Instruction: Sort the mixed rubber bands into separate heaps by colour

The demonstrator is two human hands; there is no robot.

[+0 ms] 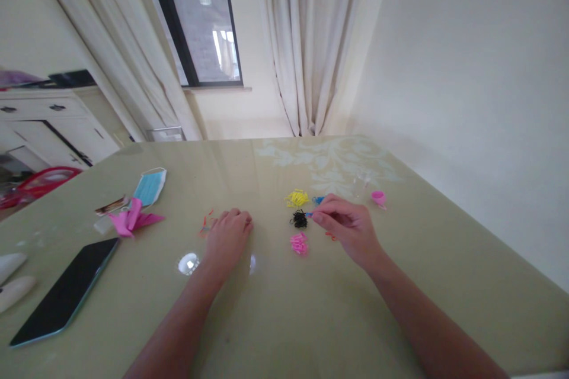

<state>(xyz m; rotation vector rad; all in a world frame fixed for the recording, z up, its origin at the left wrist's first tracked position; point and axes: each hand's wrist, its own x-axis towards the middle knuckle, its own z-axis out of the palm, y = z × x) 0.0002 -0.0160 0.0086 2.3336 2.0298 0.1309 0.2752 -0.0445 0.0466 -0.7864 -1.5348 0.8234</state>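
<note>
My right hand [349,228] pinches a small thin blue piece [309,214] between thumb and forefinger, just above the right side of a pile of small black loops [299,219]. Behind that lies a yellow pile [297,198] of short pieces, and nearer to me a pink pile [299,243]. A blue pile [317,200] and some orange pieces [331,236] are partly hidden by my right hand. Palm down on the table, my left hand [229,237] rests with its fingers loosely bent, beside a few scattered orange pieces [205,226].
On the table [284,320], a pink folded-paper shape [133,219], a blue face mask [150,187] and a dark tablet or phone [66,290] lie to the left. A small pink cup [379,198] stands at the right. A wall [480,100] borders the right side.
</note>
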